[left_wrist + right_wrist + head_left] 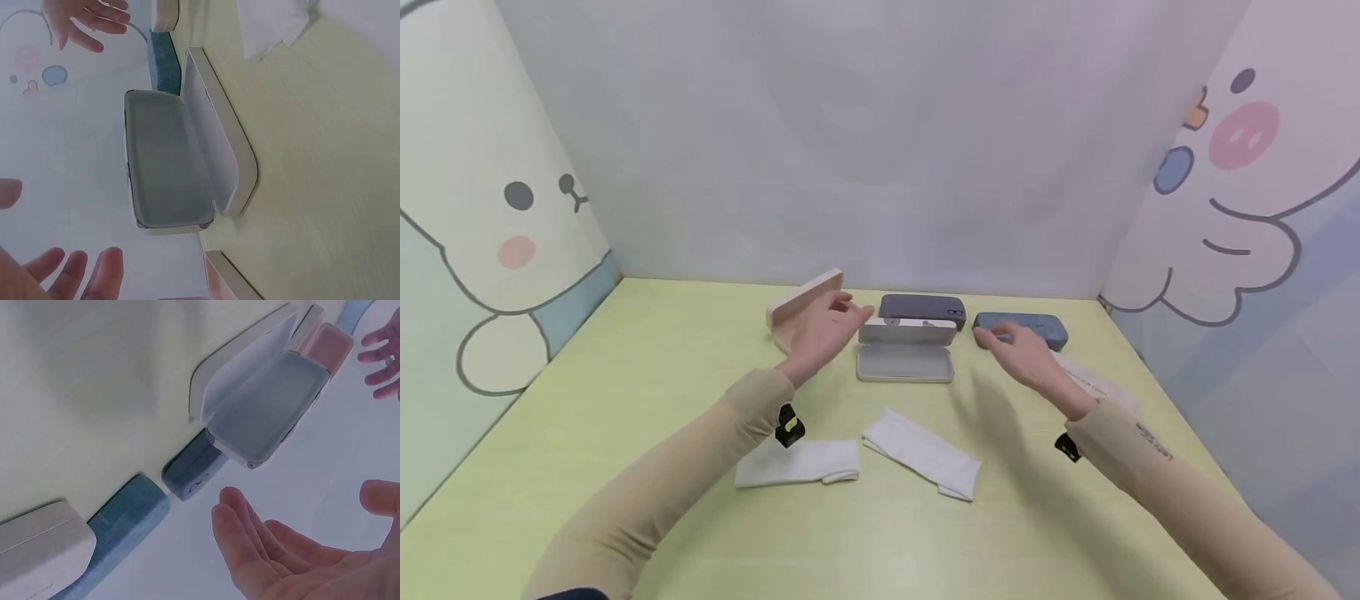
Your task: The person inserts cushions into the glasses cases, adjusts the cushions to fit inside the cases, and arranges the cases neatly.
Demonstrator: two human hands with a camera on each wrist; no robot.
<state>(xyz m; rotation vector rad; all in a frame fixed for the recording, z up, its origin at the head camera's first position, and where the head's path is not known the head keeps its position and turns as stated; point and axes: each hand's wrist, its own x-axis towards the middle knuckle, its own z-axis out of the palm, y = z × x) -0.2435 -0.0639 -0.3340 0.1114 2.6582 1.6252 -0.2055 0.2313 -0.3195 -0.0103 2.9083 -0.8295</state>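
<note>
- White folded cloths, two, lie nearest me on the yellow-green tabletop [887, 546]: the left cloth [797, 462] runs nearly left to right, the right cloth [922, 454] slants from far left to near right.
- Beyond them on the right, one pale closed case [44, 550] is partly hidden by my right wrist in the head view.
- One grey-lined open case [905, 365] sits mid-depth near the centre, its long axis running left to right, its lid [906, 336] raised along the far side.
- That lid stands between my hands: my left hand [822, 332] is just off its left end, my right hand [1021, 354] off its right end. From the head view, I judge the left nearer.
- My fingers on both sides are released, bent a little and holding nothing; the wrist views show them apart from the grey-lined open case.
- One blue closed case [1049, 327] lies farther right; my right fingers overlap it in the head view, yet the right wrist view shows them apart.
- One pink-lined open case [796, 302] stands far left, partly behind my left hand.
- Farthest, one dark closed case [923, 306] rests behind the lid, also lengthwise left to right, the fifth case I count: two open, three closed.
</note>
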